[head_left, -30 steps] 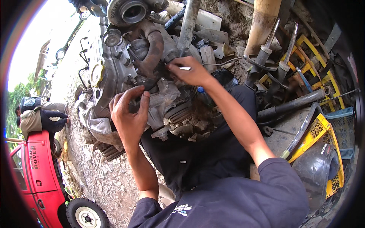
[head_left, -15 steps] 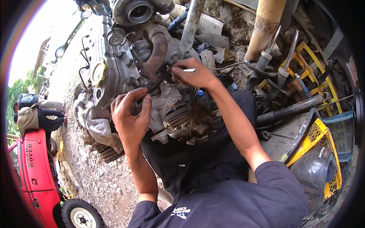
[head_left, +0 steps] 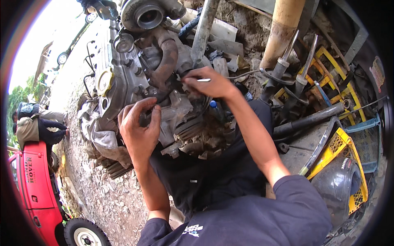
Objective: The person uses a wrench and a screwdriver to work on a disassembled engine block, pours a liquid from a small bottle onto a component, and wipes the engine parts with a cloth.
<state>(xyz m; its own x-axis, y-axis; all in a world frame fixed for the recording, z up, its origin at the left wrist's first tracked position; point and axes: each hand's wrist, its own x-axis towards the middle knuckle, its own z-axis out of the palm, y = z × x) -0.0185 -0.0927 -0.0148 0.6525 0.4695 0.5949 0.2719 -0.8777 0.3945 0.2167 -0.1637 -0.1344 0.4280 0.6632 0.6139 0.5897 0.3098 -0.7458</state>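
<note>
An engine (head_left: 127, 69) with metal covers, a yellow cap (head_left: 105, 82) and a rusty curved pipe (head_left: 168, 59) lies before me. My left hand (head_left: 139, 127) hovers over its near side, fingers bent and thumb apart, with nothing visible in them. My right hand (head_left: 209, 84) is closed at the engine's right side, beside the foot of the pipe. A thin whitish stick (head_left: 204, 80) pokes out of its grip; its kind cannot be made out. The fingertips of that hand are partly lost among dark engine parts. A turbocharger (head_left: 148, 17) sits at the engine's far end.
A grey metal pole (head_left: 204, 35) and a bamboo post (head_left: 282, 33) rise behind. To the right are shock absorbers (head_left: 283, 67), yellow crates (head_left: 340, 147) and a dark helmet (head_left: 334, 184). A grey cloth (head_left: 100, 131) hangs at the engine's left. A red vehicle (head_left: 39, 184) and a person (head_left: 37, 125) are far left.
The whole view has shifted slightly. My right hand has turned a little, tilting the whitish stick's end downward. My left hand keeps nearly the same pose over the engine.
</note>
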